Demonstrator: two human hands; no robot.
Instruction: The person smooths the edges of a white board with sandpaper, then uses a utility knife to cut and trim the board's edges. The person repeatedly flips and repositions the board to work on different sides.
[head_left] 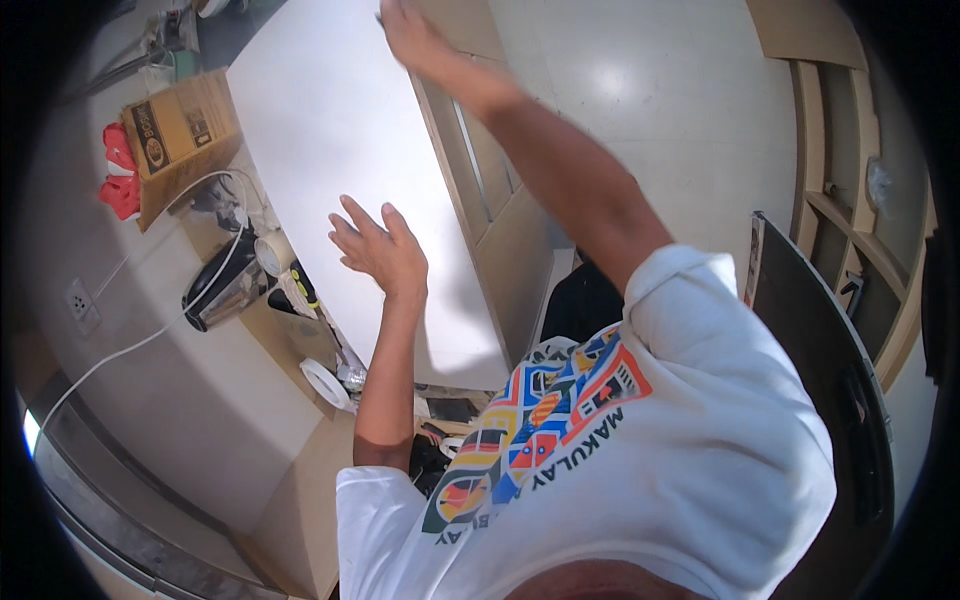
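Note:
A large white panel [330,100] lies flat in front of me, its long right edge running away from me. Over its left-middle part is my left hand [380,250], fingers and thumb spread, holding nothing; whether the palm presses on the surface I cannot tell. My right arm reaches across to the panel's far right edge. There my right hand [415,40] is at the top of the view, slightly blurred. Its fingers are mostly cut off by the picture's edge, so their grip is hidden. Below the panel's right side, a light wooden frame [490,195] shows.
On the left stand a cardboard box [185,140] with a red plastic bag [120,170], a black-and-clear handheld vacuum [225,275], tape rolls [272,253] and a white cable [150,345]. A dark upright panel [815,370] and wooden shelving [850,215] flank my right.

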